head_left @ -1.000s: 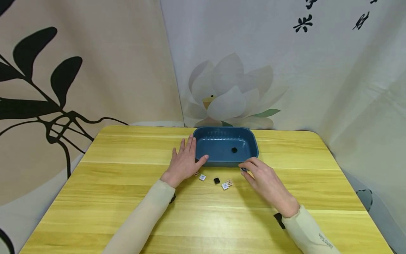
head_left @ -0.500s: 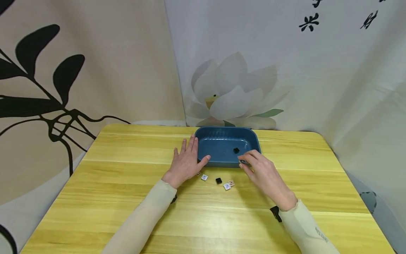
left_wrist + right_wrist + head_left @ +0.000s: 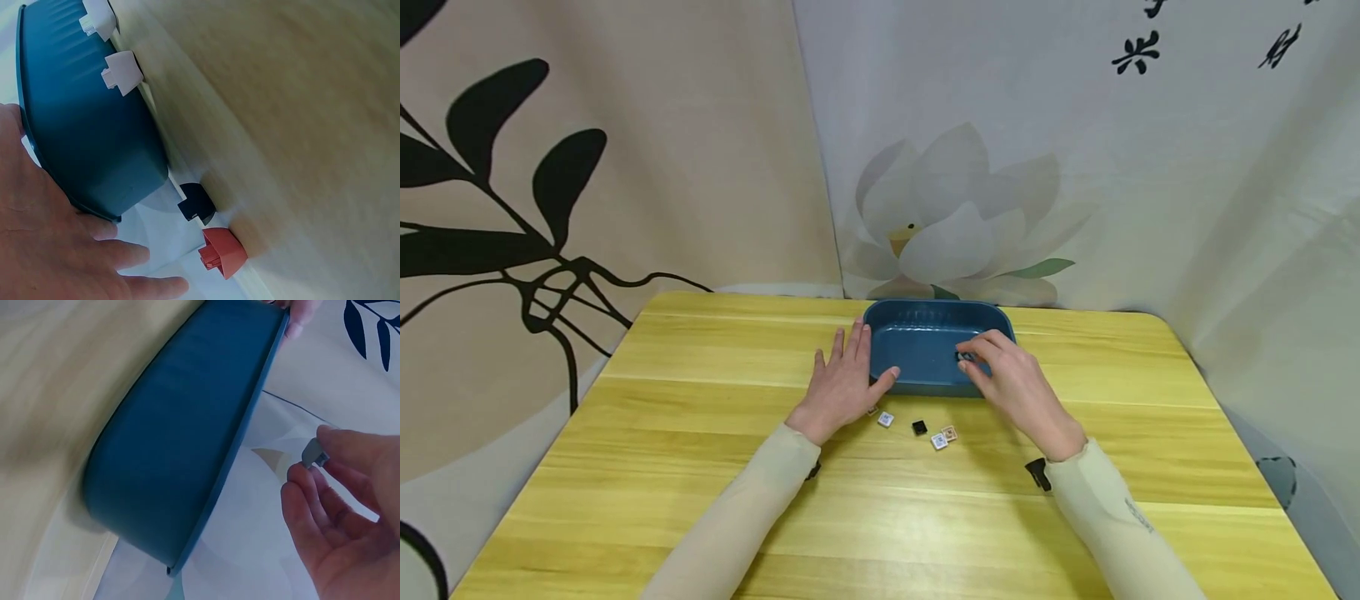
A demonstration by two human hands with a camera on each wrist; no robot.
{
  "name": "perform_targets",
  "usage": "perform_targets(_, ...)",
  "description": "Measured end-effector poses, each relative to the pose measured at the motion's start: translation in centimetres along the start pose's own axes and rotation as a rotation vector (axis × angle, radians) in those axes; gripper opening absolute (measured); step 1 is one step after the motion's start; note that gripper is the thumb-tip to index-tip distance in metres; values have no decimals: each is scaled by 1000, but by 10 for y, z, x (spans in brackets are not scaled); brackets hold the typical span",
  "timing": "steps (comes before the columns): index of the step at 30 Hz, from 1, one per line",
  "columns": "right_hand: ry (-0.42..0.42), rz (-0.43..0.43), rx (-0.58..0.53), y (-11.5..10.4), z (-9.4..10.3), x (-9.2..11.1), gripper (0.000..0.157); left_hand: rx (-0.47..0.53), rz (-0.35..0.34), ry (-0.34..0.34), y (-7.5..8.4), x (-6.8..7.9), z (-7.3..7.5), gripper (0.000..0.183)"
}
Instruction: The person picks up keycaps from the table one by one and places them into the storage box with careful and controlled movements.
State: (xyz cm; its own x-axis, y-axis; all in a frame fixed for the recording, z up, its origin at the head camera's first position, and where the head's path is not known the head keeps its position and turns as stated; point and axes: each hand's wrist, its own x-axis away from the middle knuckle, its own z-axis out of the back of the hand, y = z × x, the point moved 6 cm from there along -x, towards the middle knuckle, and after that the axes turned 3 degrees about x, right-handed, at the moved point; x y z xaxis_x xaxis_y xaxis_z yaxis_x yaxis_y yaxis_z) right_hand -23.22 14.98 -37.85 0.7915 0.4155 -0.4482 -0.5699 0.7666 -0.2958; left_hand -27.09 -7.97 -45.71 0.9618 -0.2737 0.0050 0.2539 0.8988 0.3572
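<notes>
My left hand (image 3: 841,385) lies with straight, spread fingers against the left side of the blue dish (image 3: 917,343). In the left wrist view, its fingers reach along the dish's rim. Over the dish's right half, my right hand (image 3: 1017,385) pinches a small grey keycap (image 3: 314,453) between thumb and fingertips. The black keycap inside the dish is largely hidden behind that hand. In front of the dish lie a white keycap (image 3: 886,420), a black keycap (image 3: 919,427), another white keycap (image 3: 939,442) and an orange-edged keycap (image 3: 949,433).
A further keycap (image 3: 872,410) is partly covered by the left hand. The left wrist view shows a red keycap (image 3: 225,252) on the tabletop. The wooden table (image 3: 715,467) ends at a printed curtain (image 3: 737,150) just behind the dish.
My right hand has moved from the dish's front edge up and over into it, still pinching the keycap. The left hand stays at the dish's left side. The view has shifted slightly.
</notes>
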Motion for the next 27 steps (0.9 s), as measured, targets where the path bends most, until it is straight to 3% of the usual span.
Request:
perform_targets(10,-29,-25,-6,6,-16,-17,23,-8,13,-11,0,0,0,98)
perform_targets(19,-167,-124,-9,17,-44,-30,23,-7,8,-2,2,1,1,97)
perform_targets(27,-240,-123,83,26,-60,-38,22,-13,3,6,2,0,1,96)
